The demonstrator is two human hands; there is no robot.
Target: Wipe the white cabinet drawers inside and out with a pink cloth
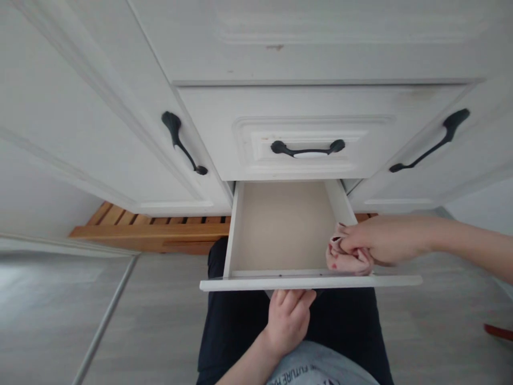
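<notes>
The fingers of the right hand [366,239] hold a crumpled pink cloth with red spots [348,263] at the near right corner of the open white drawer [310,283]. The left hand [289,322] bends its fingers against the drawer's front, but from here I can't tell what they grip. Above is a curved black handle [308,153].

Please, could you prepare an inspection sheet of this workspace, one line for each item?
Surface: drawer pulled open, pale bottom, white sides.
Job's things: pinkish cloth with red marks, bunched at the drawer's front right corner.
Clutter: red object at the right picture edge, too cut off to name.
Grippers: bare hands; right hand holds the cloth, left hand is at the drawer front, fingertips hidden.
Cables: nothing seen.
Surroundings: white cabinet with black handles, slatted wood below, grey floor.
</notes>
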